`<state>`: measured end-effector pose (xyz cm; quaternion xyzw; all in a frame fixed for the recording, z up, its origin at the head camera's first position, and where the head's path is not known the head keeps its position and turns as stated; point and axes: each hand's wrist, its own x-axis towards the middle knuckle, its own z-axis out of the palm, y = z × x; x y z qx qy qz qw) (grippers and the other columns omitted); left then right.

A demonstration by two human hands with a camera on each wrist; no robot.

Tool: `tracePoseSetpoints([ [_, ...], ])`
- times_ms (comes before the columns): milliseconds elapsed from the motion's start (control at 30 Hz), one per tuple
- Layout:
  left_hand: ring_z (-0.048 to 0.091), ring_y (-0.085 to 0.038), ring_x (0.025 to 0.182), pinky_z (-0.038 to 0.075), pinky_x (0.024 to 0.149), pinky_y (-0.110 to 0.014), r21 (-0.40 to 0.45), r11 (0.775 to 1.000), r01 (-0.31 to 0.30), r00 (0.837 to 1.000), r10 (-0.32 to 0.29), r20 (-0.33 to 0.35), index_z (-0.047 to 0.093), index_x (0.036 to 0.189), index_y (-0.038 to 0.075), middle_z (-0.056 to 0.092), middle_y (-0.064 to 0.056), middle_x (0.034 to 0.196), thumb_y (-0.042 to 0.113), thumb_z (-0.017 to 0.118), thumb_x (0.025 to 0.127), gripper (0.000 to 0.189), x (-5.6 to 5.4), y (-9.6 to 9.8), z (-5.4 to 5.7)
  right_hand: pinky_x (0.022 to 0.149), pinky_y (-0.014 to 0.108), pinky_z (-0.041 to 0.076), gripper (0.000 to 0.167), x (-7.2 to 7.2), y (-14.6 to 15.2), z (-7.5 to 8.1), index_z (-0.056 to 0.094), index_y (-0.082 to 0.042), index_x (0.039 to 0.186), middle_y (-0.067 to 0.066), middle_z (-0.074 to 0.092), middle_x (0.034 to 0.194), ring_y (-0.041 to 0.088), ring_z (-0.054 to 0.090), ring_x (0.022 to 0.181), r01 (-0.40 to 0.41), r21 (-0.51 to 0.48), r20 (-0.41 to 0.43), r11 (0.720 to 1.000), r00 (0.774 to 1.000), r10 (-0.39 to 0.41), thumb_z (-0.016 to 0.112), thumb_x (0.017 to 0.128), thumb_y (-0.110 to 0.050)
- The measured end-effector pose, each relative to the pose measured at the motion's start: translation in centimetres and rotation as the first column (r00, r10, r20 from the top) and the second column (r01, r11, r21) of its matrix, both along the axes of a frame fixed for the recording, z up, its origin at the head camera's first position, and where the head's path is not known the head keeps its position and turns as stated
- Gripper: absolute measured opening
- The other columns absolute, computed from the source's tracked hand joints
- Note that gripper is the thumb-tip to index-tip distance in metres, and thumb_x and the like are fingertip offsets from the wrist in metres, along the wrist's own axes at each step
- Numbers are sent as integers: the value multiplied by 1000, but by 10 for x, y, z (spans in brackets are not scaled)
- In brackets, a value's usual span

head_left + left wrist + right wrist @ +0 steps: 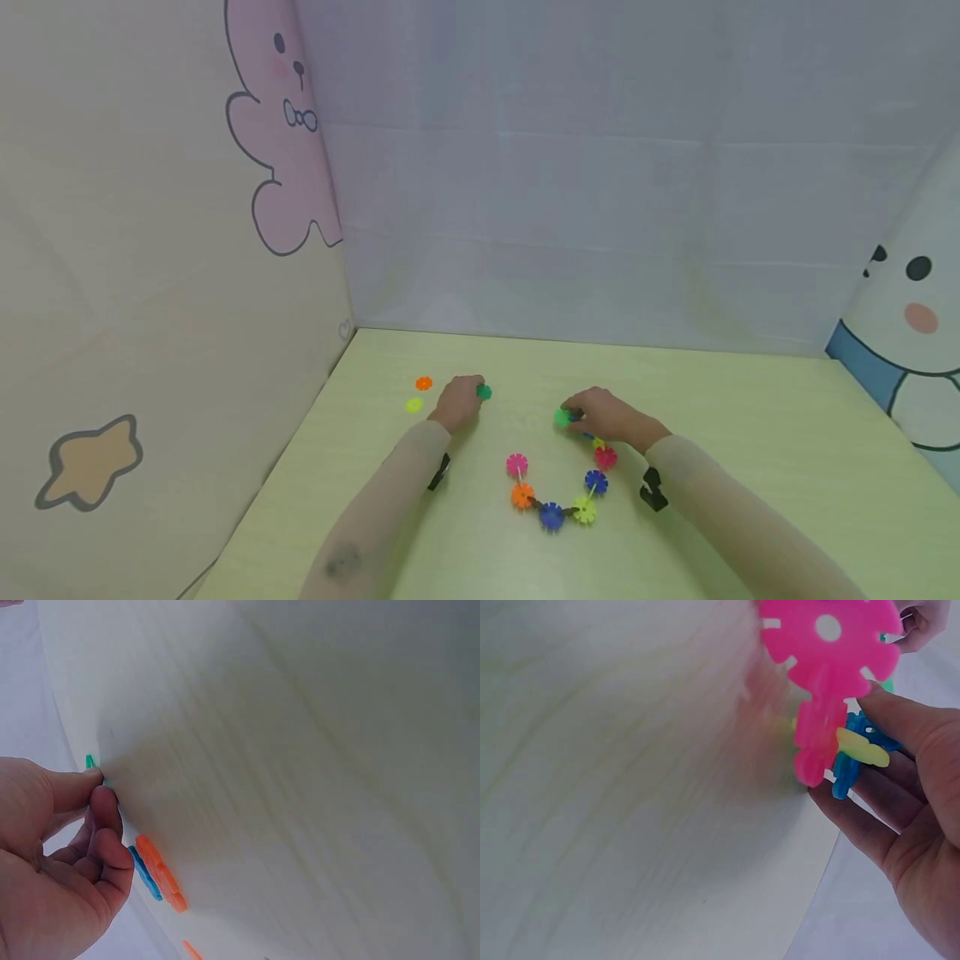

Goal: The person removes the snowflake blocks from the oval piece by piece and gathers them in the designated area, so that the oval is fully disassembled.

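Note:
My left hand pinches a green notched plastic disc over the far part of the table. In the left wrist view, only a sliver of that disc shows past the thumb and finger. My right hand holds the far end of a curved chain of interlocking discs, where a lighter green disc sticks out by the fingertips. Blue discs lie between thumb and fingers in the right wrist view, with a pink disc hanging nearest the camera. The chain curves round to a pink disc at its other end.
Loose orange and yellow discs lie left of my left hand. Blue and orange discs stand close by its curled fingers in the left wrist view. Cloth walls border the pale table at the back and left.

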<state>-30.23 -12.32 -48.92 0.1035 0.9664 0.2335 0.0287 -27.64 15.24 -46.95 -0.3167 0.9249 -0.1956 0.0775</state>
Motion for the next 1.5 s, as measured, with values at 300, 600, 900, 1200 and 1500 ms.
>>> tracePoseSetpoints([
  [300, 54, -27, 113, 40, 99, -42, 18, 999, 29, 999, -30, 42, 58, 120, 2, 60, -12, 121, 9, 58, 93, 28, -4, -11, -3, 79, 35, 51, 28, 1, -1, 0, 68, -2, 110, 1, 68, 98, 15, 63, 88, -4, 1, 6, 1000, 1000, 4, 71, 85, -15],
  [600, 58, -21, 85, 48, 83, -37, 75, 996, 47, 999, -47, -1, 60, 120, 4, 65, -9, 96, 7, 62, 89, 30, -2, -6, -1, 78, 34, 51, 28, 1, -2, -1, 67, -3, 111, 1, 67, 98, 14, 62, 88, -10, -3, -4, 1000, 1000, 10, 70, 86, -16],
  [900, 55, -16, 77, 48, 70, -30, 149, 980, 134, 990, -140, 31, 67, 99, 7, 62, -3, 86, 18, 60, 92, 14, 13, 17, 1, 82, 37, 50, 34, 1, -4, 2, 62, -3, 116, 5, 66, 100, 18, 62, 91, 35, 5, 29, 999, 999, -35, 70, 86, -18],
  [1200, 52, -11, 65, 45, 63, -25, 246, 959, 143, 974, -180, 137, 69, 88, 11, 62, 2, 74, 21, 59, 93, 15, 22, 31, -2, 82, 37, 50, 32, -2, -6, 3, 62, -4, 117, 4, 66, 99, 17, 61, 89, 40, 38, 23, 998, 999, -41, 68, 88, -16],
  [1500, 54, -11, 63, 44, 61, -24, 381, 919, 103, 943, -212, 255, 67, 82, 10, 64, -1, 68, 21, 60, 91, 16, 22, 42, -4, 82, 36, 49, 29, -6, -5, 0, 63, -6, 116, 2, 65, 100, 14, 59, 87, 17, 51, 5, 999, 1000, -17, 68, 88, -12],
])
